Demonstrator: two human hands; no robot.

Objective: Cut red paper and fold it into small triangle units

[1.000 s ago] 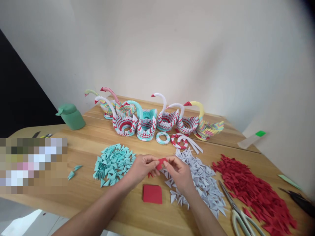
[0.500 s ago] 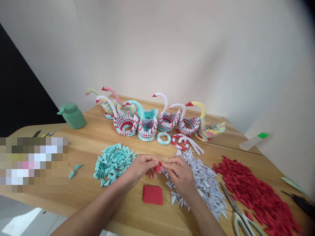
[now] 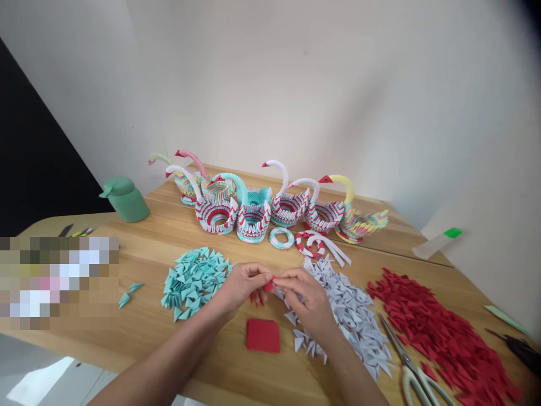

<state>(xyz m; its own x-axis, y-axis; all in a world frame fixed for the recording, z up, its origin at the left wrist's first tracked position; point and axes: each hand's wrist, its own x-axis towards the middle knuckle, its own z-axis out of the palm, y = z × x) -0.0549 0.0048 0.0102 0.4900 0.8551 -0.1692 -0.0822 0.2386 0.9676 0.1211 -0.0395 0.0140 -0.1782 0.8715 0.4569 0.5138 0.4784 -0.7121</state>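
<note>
A small piece of red paper [image 3: 269, 286] is pinched between my two hands above the middle of the table. My left hand [image 3: 246, 285] is closed on its left side, thumb on top. The fingertips of my right hand [image 3: 305, 290] press together at its right edge. How the paper is folded is partly hidden by my fingers. Some more red pieces [image 3: 257, 299] show below my left fingers. Just under my hands lies a stack of red paper slips [image 3: 262, 335]. Teal folded triangles [image 3: 196, 279] are heaped on the left, and pale grey ones [image 3: 353, 310] on the right.
Paper swans [image 3: 216, 214] stand in rows at the back, with two paper rings [image 3: 281, 238] and white strips [image 3: 336, 251] before them. Red triangles [image 3: 439, 332] are heaped at the right beside scissors [image 3: 403, 356]. A green jug [image 3: 127, 200] stands at the back left.
My right fingers have shifted slightly left and flattened along the red paper's edge. Less of the paper shows between my hands now. The heaps and swans have stayed put.
</note>
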